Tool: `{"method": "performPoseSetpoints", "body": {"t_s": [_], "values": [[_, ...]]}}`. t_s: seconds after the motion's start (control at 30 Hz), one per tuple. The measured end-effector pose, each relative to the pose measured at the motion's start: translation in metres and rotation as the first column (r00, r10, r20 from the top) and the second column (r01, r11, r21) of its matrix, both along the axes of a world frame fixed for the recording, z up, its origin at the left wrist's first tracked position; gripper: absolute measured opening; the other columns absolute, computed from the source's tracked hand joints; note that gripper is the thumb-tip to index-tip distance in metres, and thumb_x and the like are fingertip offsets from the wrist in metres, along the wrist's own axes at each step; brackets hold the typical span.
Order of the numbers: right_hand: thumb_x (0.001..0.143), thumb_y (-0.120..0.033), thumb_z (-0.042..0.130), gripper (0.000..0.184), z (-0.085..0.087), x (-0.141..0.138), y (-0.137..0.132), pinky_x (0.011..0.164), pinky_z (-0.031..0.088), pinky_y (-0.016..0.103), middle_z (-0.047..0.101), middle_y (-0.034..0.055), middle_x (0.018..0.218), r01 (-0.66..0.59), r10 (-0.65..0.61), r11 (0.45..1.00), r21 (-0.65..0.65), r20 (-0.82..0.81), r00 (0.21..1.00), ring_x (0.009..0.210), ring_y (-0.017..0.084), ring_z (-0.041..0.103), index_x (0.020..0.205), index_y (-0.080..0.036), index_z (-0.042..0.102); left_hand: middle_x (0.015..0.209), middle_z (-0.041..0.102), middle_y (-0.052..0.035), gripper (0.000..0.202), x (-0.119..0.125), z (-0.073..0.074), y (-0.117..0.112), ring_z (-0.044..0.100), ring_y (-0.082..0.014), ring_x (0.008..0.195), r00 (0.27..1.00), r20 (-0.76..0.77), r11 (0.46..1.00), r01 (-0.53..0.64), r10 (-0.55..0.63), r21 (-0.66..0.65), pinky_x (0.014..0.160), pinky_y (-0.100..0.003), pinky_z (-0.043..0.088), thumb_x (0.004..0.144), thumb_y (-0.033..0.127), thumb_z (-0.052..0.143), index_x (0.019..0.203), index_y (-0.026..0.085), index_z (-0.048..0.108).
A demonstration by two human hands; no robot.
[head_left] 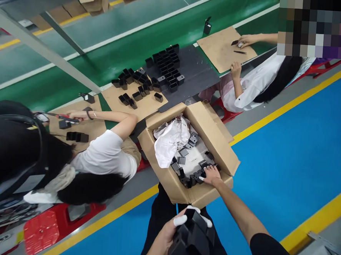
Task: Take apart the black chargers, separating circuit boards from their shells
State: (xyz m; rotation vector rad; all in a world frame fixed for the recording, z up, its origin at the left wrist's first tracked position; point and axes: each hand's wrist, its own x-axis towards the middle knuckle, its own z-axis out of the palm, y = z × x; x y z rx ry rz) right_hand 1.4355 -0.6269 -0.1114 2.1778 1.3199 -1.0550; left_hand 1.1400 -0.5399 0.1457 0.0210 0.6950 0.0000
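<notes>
Fingers (180,220) of the left hand (166,232), white-capped at the tips, are clasped about a cluster of black boxes (194,236), nearer the body than the open carton (210,132); cluster's long axis runs roughly from the carton side toward the person, facing of each open end not discernible. Right hand (213,175) is inside the carton, fingers on loose black pieces (196,178) near its right corner; grasp or mere contact cannot be told; pieces point at mixed angles; crumpled white bag (174,137) lies farther left.
</notes>
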Motion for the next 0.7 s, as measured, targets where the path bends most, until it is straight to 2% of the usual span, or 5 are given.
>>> {"method": "performPoseSetpoints", "body": {"t_s": [0.13,0.4,0.57,0.7], "values": [[0.103,-0.044,0.071,0.052,0.000,-0.023,-0.002,0.118,0.047,0.063,0.055,0.0131,0.158,0.037,-0.036,0.999,-0.012,0.033,0.999,0.142,0.035,0.056,0.148,-0.022,0.060,0.118,0.080,-0.0177,0.056,0.005,-0.003,-0.007,0.073,-0.0420,0.124,1.000,0.003,1.000,0.014,-0.014,-0.019,0.119,-0.054,0.047,0.078,0.042,0.086,0.126,0.016,0.077],[0.102,-0.044,0.071,0.054,0.004,-0.060,0.007,0.114,0.051,0.062,0.055,0.0133,0.158,0.178,-0.163,0.979,-0.098,0.145,0.976,0.139,0.035,0.059,0.150,-0.022,0.057,0.115,0.081,-0.0167,0.053,0.008,-0.009,-0.010,0.072,-0.0407,0.126,1.000,0.013,1.000,0.011,-0.011,0.009,0.122,-0.052,0.044,0.078,0.045,0.086,0.121,0.014,0.079],[0.102,-0.042,0.072,0.049,0.006,-0.061,0.024,0.109,0.056,0.058,0.058,0.0128,0.153,0.218,-0.211,0.975,-0.031,0.154,0.965,0.133,0.032,0.063,0.146,-0.021,0.060,0.118,0.079,-0.0194,0.055,0.009,-0.009,-0.005,0.069,-0.0440,0.130,1.000,0.007,1.000,0.012,-0.012,0.023,0.123,-0.054,0.043,0.075,0.047,0.088,0.118,0.013,0.080],[0.103,-0.042,0.072,0.048,-0.002,-0.062,0.053,0.109,0.056,0.057,0.060,0.0126,0.151,0.229,-0.238,0.970,0.079,0.125,0.963,0.132,0.032,0.063,0.144,-0.021,0.061,0.123,0.078,-0.0193,0.056,0.008,-0.009,-0.001,0.068,-0.0443,0.133,1.000,0.007,1.000,-0.002,0.002,0.023,0.125,-0.055,0.041,0.074,0.048,0.088,0.119,0.014,0.080]]}}
